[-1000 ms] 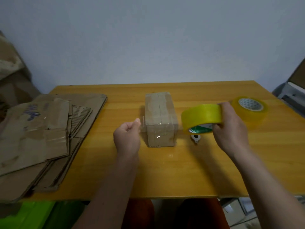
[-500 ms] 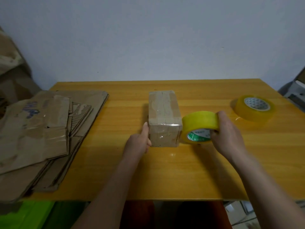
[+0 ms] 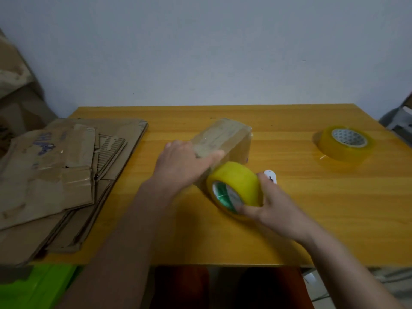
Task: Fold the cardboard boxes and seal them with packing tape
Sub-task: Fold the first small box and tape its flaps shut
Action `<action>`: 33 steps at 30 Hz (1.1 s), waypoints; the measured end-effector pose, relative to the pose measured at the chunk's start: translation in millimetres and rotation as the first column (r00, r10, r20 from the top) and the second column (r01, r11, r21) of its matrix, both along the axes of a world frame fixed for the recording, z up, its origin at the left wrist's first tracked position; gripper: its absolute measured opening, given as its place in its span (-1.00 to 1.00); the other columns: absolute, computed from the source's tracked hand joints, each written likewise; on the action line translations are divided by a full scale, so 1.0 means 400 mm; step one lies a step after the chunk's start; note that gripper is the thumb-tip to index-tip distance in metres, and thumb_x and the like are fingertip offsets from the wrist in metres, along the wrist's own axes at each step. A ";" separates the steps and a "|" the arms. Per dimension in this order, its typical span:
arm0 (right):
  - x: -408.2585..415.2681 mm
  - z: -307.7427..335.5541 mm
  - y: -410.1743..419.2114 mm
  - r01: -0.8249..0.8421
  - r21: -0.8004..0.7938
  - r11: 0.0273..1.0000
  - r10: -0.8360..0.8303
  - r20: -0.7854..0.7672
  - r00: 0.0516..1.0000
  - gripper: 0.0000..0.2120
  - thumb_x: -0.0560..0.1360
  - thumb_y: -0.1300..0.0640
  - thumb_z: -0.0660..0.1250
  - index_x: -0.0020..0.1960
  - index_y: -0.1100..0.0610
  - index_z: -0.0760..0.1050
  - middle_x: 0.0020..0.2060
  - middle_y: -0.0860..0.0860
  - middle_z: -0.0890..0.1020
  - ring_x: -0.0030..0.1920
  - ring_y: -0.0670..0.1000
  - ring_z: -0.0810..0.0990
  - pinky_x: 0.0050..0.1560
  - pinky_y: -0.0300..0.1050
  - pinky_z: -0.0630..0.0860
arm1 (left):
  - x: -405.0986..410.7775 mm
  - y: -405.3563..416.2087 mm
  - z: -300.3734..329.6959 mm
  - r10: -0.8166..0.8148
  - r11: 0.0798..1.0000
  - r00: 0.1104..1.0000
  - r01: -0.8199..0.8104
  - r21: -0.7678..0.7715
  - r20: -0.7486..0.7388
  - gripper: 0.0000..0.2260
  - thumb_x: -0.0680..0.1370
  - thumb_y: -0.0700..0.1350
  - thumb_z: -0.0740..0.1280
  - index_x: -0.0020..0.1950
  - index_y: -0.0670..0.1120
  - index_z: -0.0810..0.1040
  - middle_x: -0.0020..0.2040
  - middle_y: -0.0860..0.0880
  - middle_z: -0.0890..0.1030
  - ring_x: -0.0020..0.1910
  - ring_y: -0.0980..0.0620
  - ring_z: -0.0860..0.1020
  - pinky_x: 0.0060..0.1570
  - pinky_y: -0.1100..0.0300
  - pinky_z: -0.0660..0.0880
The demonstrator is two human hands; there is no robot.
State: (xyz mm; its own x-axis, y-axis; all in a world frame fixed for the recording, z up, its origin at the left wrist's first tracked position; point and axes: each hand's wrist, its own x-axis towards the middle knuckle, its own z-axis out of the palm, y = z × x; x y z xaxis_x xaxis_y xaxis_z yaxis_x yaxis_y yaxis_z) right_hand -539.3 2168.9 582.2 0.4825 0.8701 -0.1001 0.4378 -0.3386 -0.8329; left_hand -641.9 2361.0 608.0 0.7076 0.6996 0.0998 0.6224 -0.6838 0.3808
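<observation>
A small folded cardboard box [image 3: 225,137], wrapped in clear tape, sits turned at an angle in the middle of the yellow table [image 3: 289,219]. My left hand [image 3: 181,162] lies over its near end with the fingers stretched along the top. My right hand [image 3: 270,207] grips a yellow tape roll [image 3: 236,186] with a green-printed core, held on edge against the box's near corner. The box's near face is hidden behind the hand and the roll.
A second yellow tape roll [image 3: 346,146] lies flat at the far right. A small white object [image 3: 270,175] peeks out behind my right hand. Several flattened cardboard sheets [image 3: 55,175] are stacked on the table's left side. Something green [image 3: 35,286] sits below the table edge.
The box has been turned from square-on to an angle. My left hand moved from its left side onto its top, and my right hand brought the roll round to the near corner.
</observation>
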 end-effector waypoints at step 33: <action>0.223 0.040 -0.075 -0.106 -0.089 0.990 0.084 -0.217 0.973 -0.86 0.43 0.26 0.41 -0.06 0.28 0.50 -0.27 0.14 0.67 -0.28 0.09 0.65 -0.23 -0.09 0.59 | 0.163 0.106 0.018 -0.300 0.941 0.949 0.277 -0.195 -0.100 -0.17 0.34 0.27 0.47 0.53 0.12 0.22 0.42 0.02 0.18 0.45 -0.05 0.08 0.44 0.04 0.06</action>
